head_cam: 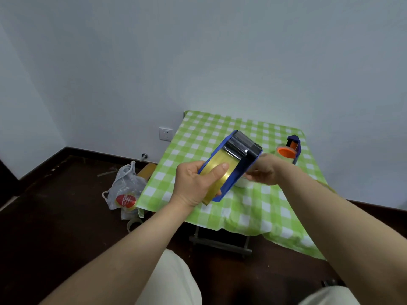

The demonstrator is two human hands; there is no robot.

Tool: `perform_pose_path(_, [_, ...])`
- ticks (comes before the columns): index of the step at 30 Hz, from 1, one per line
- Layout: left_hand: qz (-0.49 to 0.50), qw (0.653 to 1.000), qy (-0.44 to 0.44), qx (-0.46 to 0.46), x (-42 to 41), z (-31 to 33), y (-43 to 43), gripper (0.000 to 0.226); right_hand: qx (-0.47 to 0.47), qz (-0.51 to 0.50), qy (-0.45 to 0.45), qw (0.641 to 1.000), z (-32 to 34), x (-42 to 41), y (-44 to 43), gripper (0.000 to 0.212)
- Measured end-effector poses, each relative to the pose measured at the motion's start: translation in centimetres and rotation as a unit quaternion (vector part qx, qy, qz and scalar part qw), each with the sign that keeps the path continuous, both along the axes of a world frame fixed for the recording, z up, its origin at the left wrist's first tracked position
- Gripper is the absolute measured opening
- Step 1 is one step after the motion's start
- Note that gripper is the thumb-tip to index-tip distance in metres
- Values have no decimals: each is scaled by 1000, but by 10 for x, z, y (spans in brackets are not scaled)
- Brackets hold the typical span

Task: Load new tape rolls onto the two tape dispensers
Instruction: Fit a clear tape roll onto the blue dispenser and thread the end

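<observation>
Over checked tablecloth (198,133), blue tape dispenser (240,148) between left grip (193,183), wrapped round it, and right grip (266,170), clasping its side.

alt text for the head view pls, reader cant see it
A blue tape dispenser holding a yellowish tape roll is held over a green-checked table, left hand with thumb on the roll, right hand gripping its side. A second dispenser stands farther back.
</observation>
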State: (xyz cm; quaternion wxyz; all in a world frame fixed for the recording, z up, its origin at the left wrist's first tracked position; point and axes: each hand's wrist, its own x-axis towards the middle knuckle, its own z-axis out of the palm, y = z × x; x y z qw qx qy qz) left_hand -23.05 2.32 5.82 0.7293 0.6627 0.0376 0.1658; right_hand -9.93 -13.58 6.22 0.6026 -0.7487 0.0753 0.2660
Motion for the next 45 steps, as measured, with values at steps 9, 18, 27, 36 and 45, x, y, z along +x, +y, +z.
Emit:
perform_pose_path(9, [3, 1000, 16, 6, 2, -2, -7, 33, 48, 33, -130, 990, 33, -3, 4, 30])
perform_pose_path(18, [20, 1000, 18, 11, 1, 0, -9, 36, 22, 10, -140, 990, 29, -10, 8, 46])
perform_pose_path(27, [27, 999, 26, 26, 4, 0, -12, 34, 48, 17, -147, 988, 30, -14, 3, 26])
perform_pose_path(36, [24, 999, 33, 19, 3, 0, -16, 36, 33, -17, -147, 988, 27, -9, 10, 29])
perform_pose_path(45, [63, 998, 22, 11, 8, 2, -10, 35, 114, -10, -127, 985, 22, -16, 5, 27])
